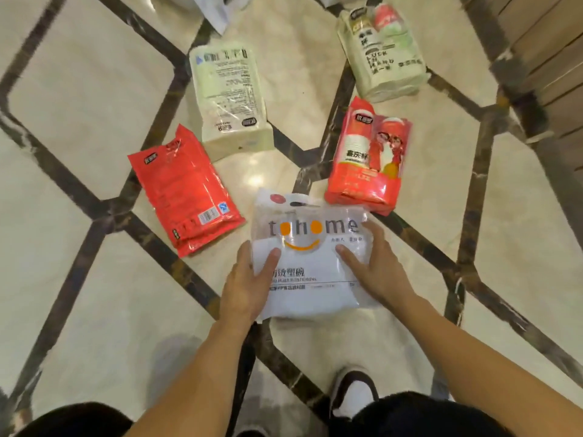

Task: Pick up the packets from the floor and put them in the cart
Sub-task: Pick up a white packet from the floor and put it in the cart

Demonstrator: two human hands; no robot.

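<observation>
At lower centre of the frame, the left hand (244, 283) and right hand (375, 269) clasp the white packet (310, 263) by its two sides, thumbs on top. Four packets lie on the floor (79, 89) above it: red packet (184, 190), printed red packet (367, 157), pale packet (230, 96) and cream packet (383, 55). No cart is in view, so in the inspector's judgement most of the task remains.

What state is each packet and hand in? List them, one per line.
White packet: gripped at both sides, near the floor.
Left hand: fingers closed on the white packet's left edge.
Right hand: fingers closed on its right edge.
Red packet: flat on the floor, untouched.
Red cup packet: on the floor, untouched.
Pale packet: on the floor, untouched.
</observation>
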